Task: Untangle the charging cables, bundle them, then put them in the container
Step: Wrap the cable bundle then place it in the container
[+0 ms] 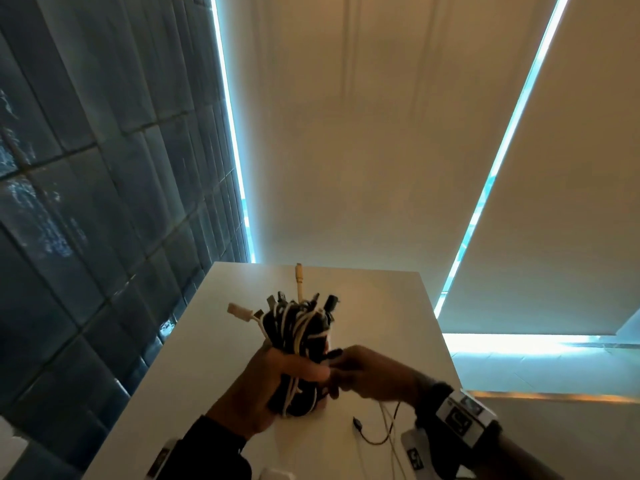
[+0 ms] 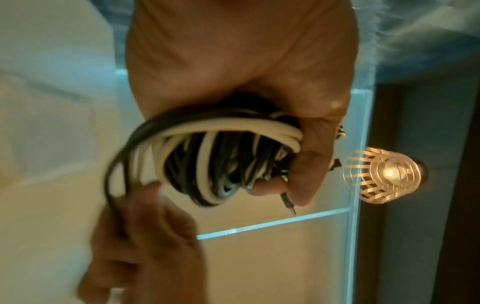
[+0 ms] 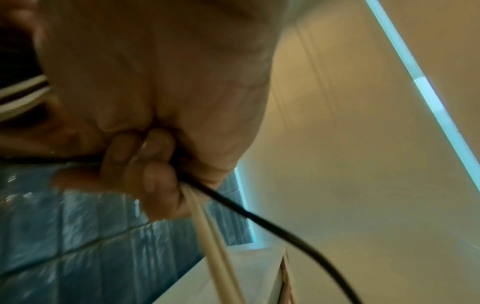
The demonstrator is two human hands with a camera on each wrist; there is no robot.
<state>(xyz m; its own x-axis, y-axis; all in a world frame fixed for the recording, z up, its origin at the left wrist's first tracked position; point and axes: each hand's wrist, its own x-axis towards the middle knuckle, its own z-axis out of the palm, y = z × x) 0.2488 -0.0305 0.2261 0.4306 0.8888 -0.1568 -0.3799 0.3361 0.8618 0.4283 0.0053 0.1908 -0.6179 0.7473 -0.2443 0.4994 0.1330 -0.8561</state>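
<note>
black and white cables make up a fat bundle gripped in the left hand, its fingers curled tight round the coil's lower half, held above the white bench. the right hand sits just beside it, touching the left thumb, its fingers closed on a few loose strands, one black and two pale, that trail down to the bench, where a black plug end lies. this looks like the bundling step: most of the cables are already gathered, and the loose tails are yet to be wound in. the next move probably calls for keeping the left grip firm while the right hand wraps the slack round the coil, without letting the loops spring apart. the bundle's long axis stands roughly upright, leaning a little away from the person, with its plug ends pointing up and outward at the top. no container shows in any view.
</note>
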